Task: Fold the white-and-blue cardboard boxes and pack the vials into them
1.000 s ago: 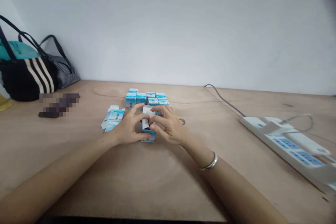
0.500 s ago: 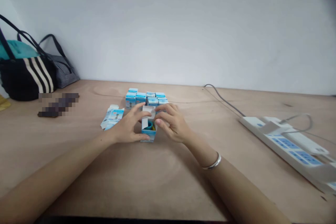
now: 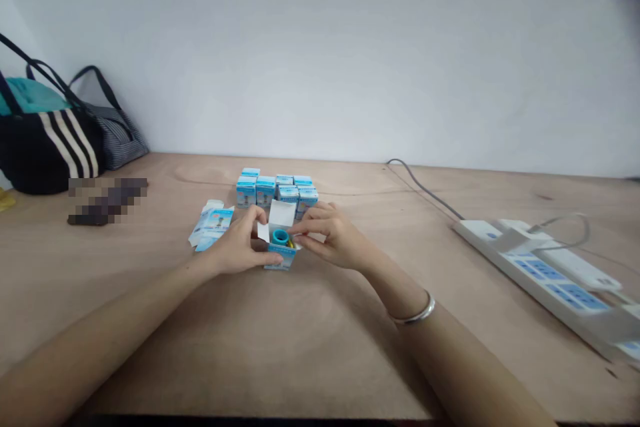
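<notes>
The room has a plain white wall (image 3: 320,60) behind a light plywood table (image 3: 320,353) with visible grain and a few dark marks. At the far left, against the wall, stand a black fabric bag with cream stripes (image 3: 45,153) and a grey striped bag (image 3: 117,140); a pixelated object (image 3: 107,200) lies near them, too blurred to identify. At right lie a white power strip (image 3: 535,273) with blue panels and a grey cable (image 3: 420,180). At mid-table sits a block of small blue-and-white paperboard cartons (image 3: 270,190), with flattened cartons (image 3: 210,228) to its left. Just in front stands an open carton (image 3: 281,257), white flap (image 3: 281,213) raised, a teal ring (image 3: 280,237) inside. The left hand (image 3: 235,247) has curled fingers pinching the carton's left side; the right hand (image 3: 335,237) has fingers pressed together, tips at its right edge. A silver bangle (image 3: 415,312) circles the right wrist.
</notes>
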Tool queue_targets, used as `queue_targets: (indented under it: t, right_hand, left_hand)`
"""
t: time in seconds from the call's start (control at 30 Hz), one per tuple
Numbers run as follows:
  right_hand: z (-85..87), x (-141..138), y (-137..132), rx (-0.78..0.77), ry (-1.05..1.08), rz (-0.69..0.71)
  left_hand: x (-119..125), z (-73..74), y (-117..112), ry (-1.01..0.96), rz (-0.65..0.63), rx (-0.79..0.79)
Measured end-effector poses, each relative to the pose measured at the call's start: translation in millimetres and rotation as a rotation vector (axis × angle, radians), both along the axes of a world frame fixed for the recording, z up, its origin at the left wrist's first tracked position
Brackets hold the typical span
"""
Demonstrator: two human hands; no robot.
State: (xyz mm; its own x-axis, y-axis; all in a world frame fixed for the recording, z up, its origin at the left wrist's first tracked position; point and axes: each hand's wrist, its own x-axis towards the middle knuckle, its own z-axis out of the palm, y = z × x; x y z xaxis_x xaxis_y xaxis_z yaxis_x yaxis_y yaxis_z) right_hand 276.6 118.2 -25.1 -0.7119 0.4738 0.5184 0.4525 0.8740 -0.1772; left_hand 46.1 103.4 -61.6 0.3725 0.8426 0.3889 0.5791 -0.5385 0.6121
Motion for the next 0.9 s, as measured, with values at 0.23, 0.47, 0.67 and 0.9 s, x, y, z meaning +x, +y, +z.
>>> queue_targets:
  t: [0.23, 0.47, 0.67, 0.9]
  right_hand:
    - [1.1, -0.7, -7.5, 0.005, -0.065, -0.051]
    - [-21.6, -9.6, -5.3, 0.022, -0.047, -0.09]
    - [-21.9, 4.1, 7.1, -0.023, -0.043, -0.089]
    - [-10.0, 31.7, 17.7, -0.081, 0.053, -0.132]
  left_hand:
    - [9.1, 16.9, -7.5, -0.097, -0.03, -0.038]
    - [9.3, 19.5, -7.2, 0.212, -0.044, 0.173]
    - [11.0, 14.0, -3.2, 0.27, 0.011, 0.166]
    - [6.0, 10.5, 1.8, 0.306, 0.063, 0.098]
